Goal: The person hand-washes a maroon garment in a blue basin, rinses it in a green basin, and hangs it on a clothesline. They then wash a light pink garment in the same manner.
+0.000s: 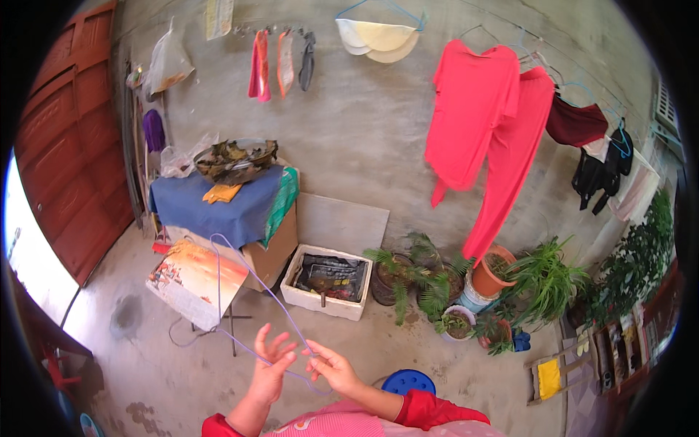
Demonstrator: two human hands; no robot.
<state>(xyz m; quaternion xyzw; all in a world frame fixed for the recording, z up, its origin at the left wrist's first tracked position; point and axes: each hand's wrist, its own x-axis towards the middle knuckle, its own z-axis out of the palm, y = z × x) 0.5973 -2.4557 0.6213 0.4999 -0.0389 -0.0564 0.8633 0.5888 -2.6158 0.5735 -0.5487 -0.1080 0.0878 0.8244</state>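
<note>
A thin purple cord (278,303) runs from a loop near the folding stand to my hands. The fingers of my right hand (330,367) pinch it. My left hand (273,363) is raised with its fingers spread; the cord passes across it near the thumb, and whether the hand grips it I cannot tell. Ahead on the left, a board with an orange printed picture (205,278) lies tilted over a stand with thin metal legs (234,328). Part of the cord crosses the board, and a loose coil hangs by its lower edge.
Behind the board stands a box under a blue cloth (218,205), bearing a bowl of dried leaves (235,164). A white foam box (325,308) stands beside it. Potted plants (393,273) line the wall under hanging red clothes (475,114). A blue stool (408,381) is close on my right.
</note>
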